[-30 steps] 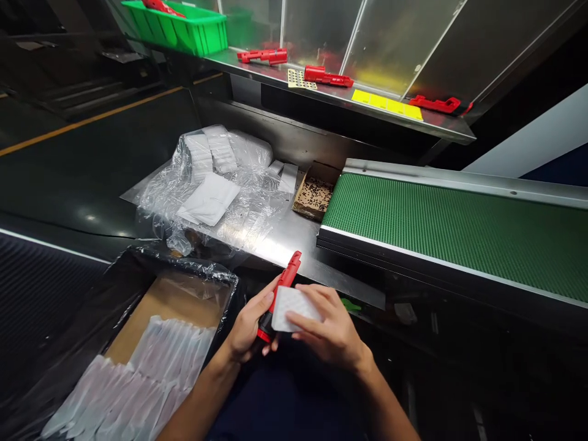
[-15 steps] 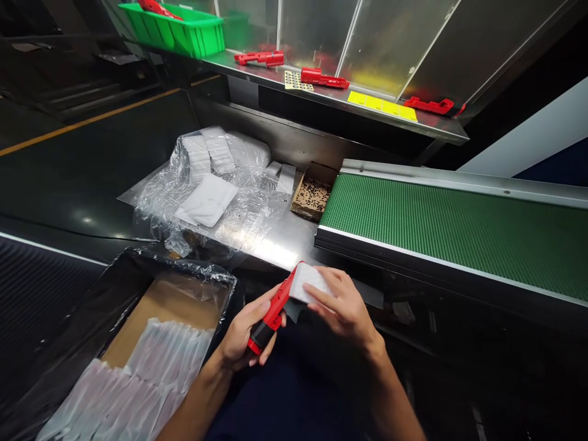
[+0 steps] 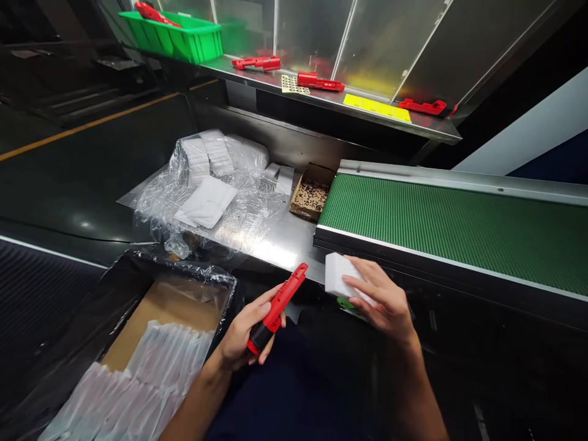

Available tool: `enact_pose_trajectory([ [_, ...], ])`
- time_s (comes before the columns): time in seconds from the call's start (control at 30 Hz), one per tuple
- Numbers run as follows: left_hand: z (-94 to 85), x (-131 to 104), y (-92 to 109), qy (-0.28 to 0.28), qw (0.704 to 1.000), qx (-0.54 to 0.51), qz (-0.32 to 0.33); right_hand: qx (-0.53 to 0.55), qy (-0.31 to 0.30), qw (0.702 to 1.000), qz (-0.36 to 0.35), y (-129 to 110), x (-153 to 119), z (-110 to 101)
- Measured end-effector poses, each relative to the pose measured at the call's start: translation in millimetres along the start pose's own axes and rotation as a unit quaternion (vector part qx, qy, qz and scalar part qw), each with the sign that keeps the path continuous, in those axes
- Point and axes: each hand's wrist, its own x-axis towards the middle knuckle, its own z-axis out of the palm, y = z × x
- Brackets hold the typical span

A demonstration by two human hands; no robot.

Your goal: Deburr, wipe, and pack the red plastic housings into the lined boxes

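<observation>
My left hand (image 3: 245, 327) is closed around the black lower end of a long red plastic part (image 3: 285, 295), which slants up to the right. My right hand (image 3: 381, 297) grips a white foam block (image 3: 339, 274) between thumb and fingers, a short way right of the red part's tip and apart from it. Just under the block a bit of something green (image 3: 349, 304) shows; what it belongs to is hidden. Both hands are in front of the metal bench (image 3: 275, 248).
A lined carton (image 3: 158, 300) with several wrapped pieces (image 3: 169, 349) stands lower left. On the bench lie a clear plastic bag (image 3: 156, 196), white pouches (image 3: 206, 202) and a small cardboard box (image 3: 305, 211) beside a green conveyor belt (image 3: 450, 233). The shelf (image 3: 441, 125) carries red parts (image 3: 321, 81), yellow labels (image 3: 376, 107) and a green bin (image 3: 179, 43).
My right hand has pulled the white foam block away from the red part's upper end, to the right. My left hand has stayed nearly in place, still holding the red part.
</observation>
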Motion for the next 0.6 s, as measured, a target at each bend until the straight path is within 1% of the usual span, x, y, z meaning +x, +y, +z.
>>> enact_pose_trajectory([
  [0.07, 1.3, -2.8, 0.4, 0.024, 0.998, 0.057, -0.002, 0.001, 0.016, 0.999, 0.036, 1.5, -3.7, -4.5],
  [0.1, 2.1, -4.3, 0.6, 0.042, 0.993, 0.106, -0.004, -0.011, 0.01, 0.998, 0.054, 1.3, -4.5, -4.9],
  [0.13, 3.1, -5.6, 0.7, 0.064, 0.983, 0.17, 0.0, -0.026, -0.004, 0.998, 0.065, 0.6, -4.6, -4.4],
  [0.17, 4.1, -6.5, 0.6, 0.089, 0.965, 0.247, 0.016, -0.046, -0.017, 0.996, 0.069, -0.7, -4.0, -3.1],
  [0.2, 5.1, -7.1, 0.1, 0.112, 0.937, 0.328, 0.045, -0.074, -0.025, 0.995, 0.066, -2.5, -2.7, -1.3],
  [0.23, 6.1, -7.3, -0.8, 0.131, 0.901, 0.404, 0.083, -0.109, -0.024, 0.992, 0.062, -4.7, -1.0, 0.8],
  [0.3, 8.0, -6.7, -3.4, 0.145, 0.834, 0.51, 0.153, -0.185, 0.0, 0.981, 0.056, -9.9, 3.2, 5.0],
  [0.33, 9.0, -6.0, -5.0, 0.144, 0.812, 0.539, 0.175, -0.213, 0.018, 0.975, 0.056, -12.8, 5.4, 7.0],
  [0.37, 10.0, -5.3, -6.6, 0.141, 0.797, 0.557, 0.187, -0.23, 0.032, 0.971, 0.058, -15.6, 7.6, 9.1],
  [0.43, 12.2, -4.0, -9.1, 0.137, 0.78, 0.578, 0.199, -0.236, 0.044, 0.969, 0.055, -20.9, 11.2, 12.9],
  [0.6, 16.4, -3.3, -9.7, 0.148, 0.742, 0.611, 0.233, -0.224, 0.005, 0.974, 0.042, -28.4, 13.0, 20.0],
])
